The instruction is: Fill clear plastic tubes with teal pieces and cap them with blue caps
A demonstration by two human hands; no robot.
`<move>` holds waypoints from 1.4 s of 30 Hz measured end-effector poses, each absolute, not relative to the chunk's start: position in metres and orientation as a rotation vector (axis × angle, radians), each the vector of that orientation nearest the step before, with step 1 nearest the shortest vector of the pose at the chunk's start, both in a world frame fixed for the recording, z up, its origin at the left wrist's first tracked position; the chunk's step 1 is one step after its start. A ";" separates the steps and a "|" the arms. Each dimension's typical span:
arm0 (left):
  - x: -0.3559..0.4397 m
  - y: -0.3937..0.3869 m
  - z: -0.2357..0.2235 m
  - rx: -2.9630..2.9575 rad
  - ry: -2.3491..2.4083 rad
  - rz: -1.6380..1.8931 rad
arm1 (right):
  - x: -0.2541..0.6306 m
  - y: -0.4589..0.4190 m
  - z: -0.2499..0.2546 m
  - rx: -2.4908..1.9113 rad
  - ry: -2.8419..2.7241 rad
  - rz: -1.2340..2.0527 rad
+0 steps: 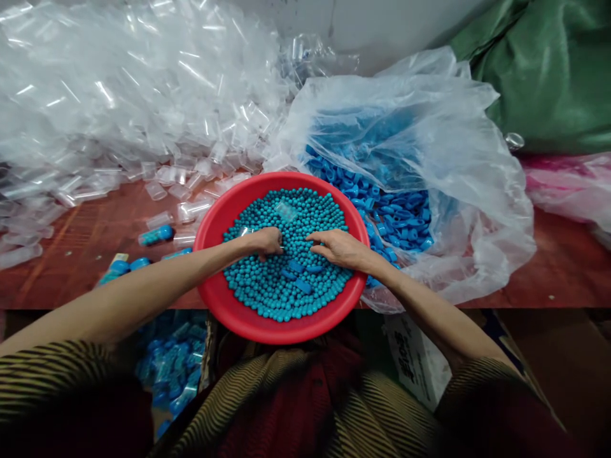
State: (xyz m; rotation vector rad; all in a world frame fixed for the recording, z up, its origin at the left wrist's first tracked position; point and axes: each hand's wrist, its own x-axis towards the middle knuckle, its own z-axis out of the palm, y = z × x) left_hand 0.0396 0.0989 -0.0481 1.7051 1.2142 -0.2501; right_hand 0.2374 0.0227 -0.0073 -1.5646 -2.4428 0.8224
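A red basin (210, 298) full of small turquoise beads (281, 299) stands in front of me. Over its middle, my left hand (268, 242) is closed with its fingertips down at the beads; what they grip, if anything, is hidden. To its right, my right hand (337, 247) hovers just over the beads, thumb and fingers slightly apart, nothing visible between them. Several blue caps (302, 285) lie on the beads just below the hands. One clear plastic tube (285, 212) rests on the beads farther back; another shiny clear piece (245, 231) shows beside my left wrist.
Clear tubes (191, 210) are heaped at the back left of the red table (109, 216). A plastic bag (477, 210) spills blue caps (401, 219) on the right. Bead-filled tubes (156, 235) lie left of the basin; a box below holds more (174, 362).
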 end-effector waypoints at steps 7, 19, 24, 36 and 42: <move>0.056 0.096 -0.052 1.268 1.023 -0.032 | 0.235 0.026 -0.008 -1.600 -2.490 0.833; 0.035 0.073 -0.023 0.881 0.874 0.171 | 0.229 0.024 -0.005 -1.397 -2.182 1.085; 0.034 0.060 -0.017 0.864 0.899 0.260 | 0.218 0.019 0.000 -1.343 -1.979 1.329; 0.024 0.044 -0.010 1.013 1.069 0.472 | 0.216 0.020 0.011 -1.556 -2.241 1.143; 0.007 0.043 -0.002 1.012 1.099 0.505 | 0.202 0.010 0.004 -1.672 -2.780 0.405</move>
